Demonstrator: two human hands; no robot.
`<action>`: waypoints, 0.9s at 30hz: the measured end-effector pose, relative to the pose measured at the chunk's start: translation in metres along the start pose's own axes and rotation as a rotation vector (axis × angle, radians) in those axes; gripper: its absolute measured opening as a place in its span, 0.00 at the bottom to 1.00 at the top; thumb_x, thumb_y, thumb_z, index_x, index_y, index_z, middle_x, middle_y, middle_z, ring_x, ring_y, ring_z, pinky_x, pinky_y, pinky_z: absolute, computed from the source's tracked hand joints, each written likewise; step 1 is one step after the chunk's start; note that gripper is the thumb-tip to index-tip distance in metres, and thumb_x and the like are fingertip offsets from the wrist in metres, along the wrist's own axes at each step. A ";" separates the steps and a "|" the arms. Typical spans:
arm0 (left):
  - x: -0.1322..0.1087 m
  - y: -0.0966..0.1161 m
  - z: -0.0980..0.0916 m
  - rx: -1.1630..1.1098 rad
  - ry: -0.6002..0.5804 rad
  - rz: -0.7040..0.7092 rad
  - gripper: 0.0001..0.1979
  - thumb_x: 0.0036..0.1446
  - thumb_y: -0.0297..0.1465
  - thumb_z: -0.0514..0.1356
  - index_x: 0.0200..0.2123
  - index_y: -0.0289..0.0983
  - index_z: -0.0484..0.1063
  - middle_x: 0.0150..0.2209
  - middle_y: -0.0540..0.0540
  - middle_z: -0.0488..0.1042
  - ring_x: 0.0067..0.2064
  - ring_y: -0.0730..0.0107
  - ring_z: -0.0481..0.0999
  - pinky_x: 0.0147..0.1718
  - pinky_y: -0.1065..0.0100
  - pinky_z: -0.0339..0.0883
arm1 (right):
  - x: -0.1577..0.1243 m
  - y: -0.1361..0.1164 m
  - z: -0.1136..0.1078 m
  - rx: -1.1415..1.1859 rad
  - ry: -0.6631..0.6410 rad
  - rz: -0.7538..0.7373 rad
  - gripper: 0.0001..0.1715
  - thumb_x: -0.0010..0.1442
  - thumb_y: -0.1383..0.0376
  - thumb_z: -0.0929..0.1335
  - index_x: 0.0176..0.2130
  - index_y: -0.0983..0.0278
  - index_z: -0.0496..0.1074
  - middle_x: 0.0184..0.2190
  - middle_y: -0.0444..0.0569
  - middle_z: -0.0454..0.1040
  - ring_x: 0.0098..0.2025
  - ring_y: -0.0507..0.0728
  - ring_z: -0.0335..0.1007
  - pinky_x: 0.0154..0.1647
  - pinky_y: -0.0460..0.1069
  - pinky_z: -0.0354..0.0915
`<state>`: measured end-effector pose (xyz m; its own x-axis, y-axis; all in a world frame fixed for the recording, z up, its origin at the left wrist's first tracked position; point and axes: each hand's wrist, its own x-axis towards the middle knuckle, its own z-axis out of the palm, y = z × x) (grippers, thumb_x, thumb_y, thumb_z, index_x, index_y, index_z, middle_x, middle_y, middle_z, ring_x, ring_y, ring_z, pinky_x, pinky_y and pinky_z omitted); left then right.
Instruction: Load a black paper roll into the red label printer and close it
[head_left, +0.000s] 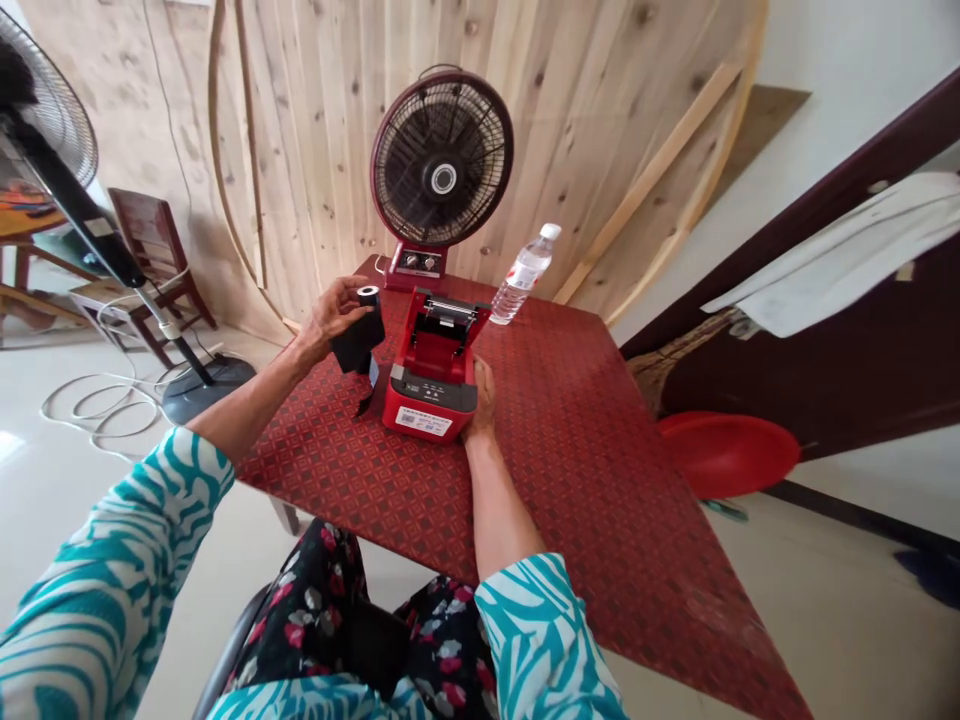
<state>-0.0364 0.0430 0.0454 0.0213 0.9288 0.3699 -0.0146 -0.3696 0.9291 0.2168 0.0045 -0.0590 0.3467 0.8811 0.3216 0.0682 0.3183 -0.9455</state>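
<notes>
My left hand [334,312] is closed around a black roll [358,342] with a white core, held above the table left of the printer. A loose end of the roll hangs down near the tabletop. The red and black label printer [431,388] sits on the table with its lid raised, its red inner bay showing. On the printer's right side rests my right hand [482,402], gripping its edge with some fingers hidden. A white label is stuck on the printer's near face.
Behind the printer stands a dark red fan [442,180]. A clear water bottle [519,278] is just right of it. All rest on a red patterned table [570,480]. A floor fan [112,240] and a wooden chair [154,250] are at left, a red basin [727,455] at right.
</notes>
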 end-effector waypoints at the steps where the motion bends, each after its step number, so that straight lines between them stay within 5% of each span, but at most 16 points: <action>1: 0.003 -0.006 -0.005 -0.010 0.048 -0.018 0.22 0.46 0.29 0.69 0.44 0.36 0.68 0.37 0.49 0.76 0.37 0.73 0.75 0.38 0.72 0.67 | 0.000 0.001 0.000 0.003 -0.003 0.007 0.25 0.67 0.52 0.59 0.51 0.63 0.73 0.52 0.55 0.76 0.56 0.57 0.69 0.60 0.55 0.62; 10: 0.032 -0.044 0.000 0.206 0.272 -0.079 0.18 0.43 0.25 0.67 0.37 0.37 0.64 0.32 0.52 0.71 0.31 0.75 0.70 0.32 0.73 0.65 | -0.001 -0.004 -0.002 -0.041 -0.013 0.013 0.24 0.67 0.53 0.58 0.50 0.62 0.73 0.53 0.54 0.76 0.55 0.57 0.69 0.61 0.55 0.62; 18: 0.038 -0.093 -0.005 0.280 0.060 -0.157 0.20 0.38 0.23 0.66 0.36 0.37 0.64 0.34 0.52 0.73 0.39 0.67 0.75 0.41 0.65 0.71 | 0.000 -0.001 0.001 0.013 -0.003 0.063 0.25 0.67 0.51 0.58 0.52 0.61 0.71 0.53 0.52 0.76 0.56 0.57 0.70 0.61 0.57 0.63; 27: 0.038 -0.111 -0.017 0.190 -0.117 -0.125 0.31 0.41 0.26 0.66 0.51 0.37 0.65 0.45 0.44 0.77 0.49 0.57 0.78 0.53 0.51 0.70 | 0.000 -0.004 0.000 -0.022 -0.005 0.027 0.24 0.67 0.53 0.58 0.50 0.62 0.73 0.53 0.53 0.76 0.56 0.57 0.70 0.61 0.56 0.64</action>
<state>-0.0512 0.1200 -0.0438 0.1264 0.9626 0.2397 0.1829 -0.2601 0.9481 0.2162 0.0030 -0.0556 0.3444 0.8909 0.2961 0.0796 0.2865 -0.9548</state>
